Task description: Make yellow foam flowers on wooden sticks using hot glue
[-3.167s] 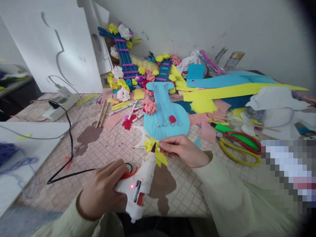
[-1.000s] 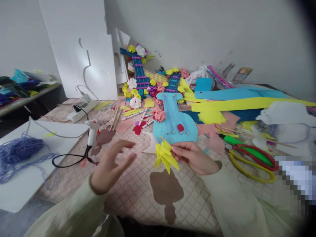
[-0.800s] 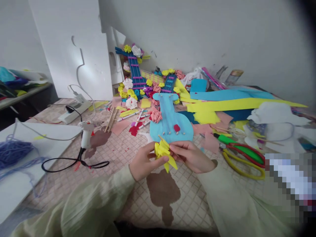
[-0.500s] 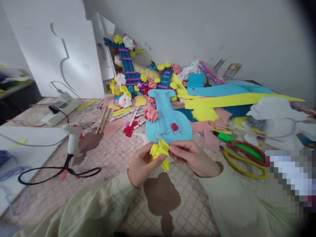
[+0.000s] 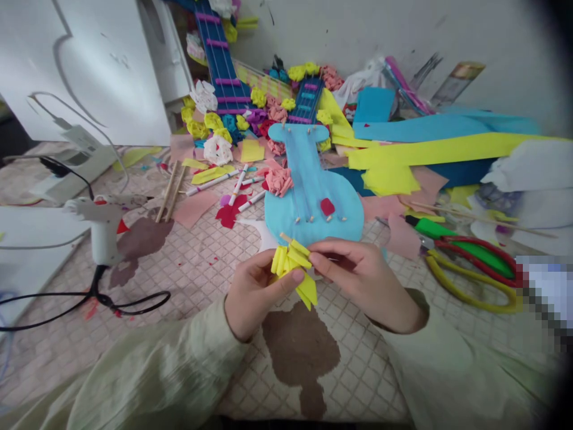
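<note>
Both hands meet over the table's near middle around a yellow paper flower (image 5: 293,269) built on a thin wooden stick. My left hand (image 5: 253,292) pinches the folded yellow petals from the left, thumb on top. My right hand (image 5: 362,278) grips the same piece from the right with its fingertips. Just behind the hands lies a light blue paper guitar (image 5: 313,197) with a red patch and small pegs. A white glue gun (image 5: 102,227) stands upright on its stand to the left, its black cord looping toward me.
Green, red and yellow scissors (image 5: 465,263) lie at the right. Yellow and blue paper strips (image 5: 430,149), pink scraps, markers (image 5: 239,191) and wooden sticks (image 5: 170,191) litter the back. A decorated dark blue guitar (image 5: 219,60) leans on the wall. A white power strip (image 5: 76,161) sits far left.
My left hand set the glue gun upright at the left, then came back and closed on the yellow flower beside my right hand. The view tilted down and closer.
</note>
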Demonstrator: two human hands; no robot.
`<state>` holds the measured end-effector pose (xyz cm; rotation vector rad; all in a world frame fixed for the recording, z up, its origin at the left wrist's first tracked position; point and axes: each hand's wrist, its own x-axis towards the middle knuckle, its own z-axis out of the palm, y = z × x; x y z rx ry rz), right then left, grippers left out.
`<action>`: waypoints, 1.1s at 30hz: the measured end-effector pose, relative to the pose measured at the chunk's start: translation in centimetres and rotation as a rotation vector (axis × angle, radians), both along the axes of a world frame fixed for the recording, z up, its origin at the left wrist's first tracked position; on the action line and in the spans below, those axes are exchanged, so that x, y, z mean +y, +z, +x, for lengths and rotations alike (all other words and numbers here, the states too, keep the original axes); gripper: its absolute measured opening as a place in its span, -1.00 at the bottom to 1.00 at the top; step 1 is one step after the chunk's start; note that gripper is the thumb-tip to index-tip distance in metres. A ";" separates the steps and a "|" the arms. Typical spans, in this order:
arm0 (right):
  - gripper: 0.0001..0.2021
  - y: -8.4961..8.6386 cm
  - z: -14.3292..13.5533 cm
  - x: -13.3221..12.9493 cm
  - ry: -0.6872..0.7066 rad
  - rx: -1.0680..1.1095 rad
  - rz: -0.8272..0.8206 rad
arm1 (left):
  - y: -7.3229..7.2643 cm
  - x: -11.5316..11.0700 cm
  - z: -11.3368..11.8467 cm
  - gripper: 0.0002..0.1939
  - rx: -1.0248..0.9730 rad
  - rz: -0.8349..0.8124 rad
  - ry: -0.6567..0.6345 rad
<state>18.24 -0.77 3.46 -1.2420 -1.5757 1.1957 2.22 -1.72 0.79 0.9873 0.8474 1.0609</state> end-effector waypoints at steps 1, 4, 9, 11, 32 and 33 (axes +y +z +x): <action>-0.89 -0.1 -0.1 0.0 -0.014 0.005 0.001 | 0.0 0.0 0.0 -0.87 -0.008 0.006 -0.004; -0.89 -0.1 -0.2 -0.1 -0.027 0.034 -0.029 | 0.0 -0.1 -0.1 -0.87 -0.007 0.020 -0.017; -0.90 0.2 -0.1 -0.1 0.000 0.094 -0.111 | 0.1 -0.1 -0.1 -0.86 0.051 0.047 0.007; -0.90 0.3 -0.2 -0.1 0.000 0.089 -0.133 | 0.2 -0.1 -0.1 -0.87 0.072 0.068 0.021; -0.90 0.1 -1.2 -1.4 -0.087 -0.037 0.232 | 0.4 -0.2 0.1 -0.92 0.124 0.143 0.200; -0.89 0.1 -1.3 -1.4 -0.091 -0.036 0.228 | 0.5 -0.2 0.2 -0.91 0.126 0.140 0.208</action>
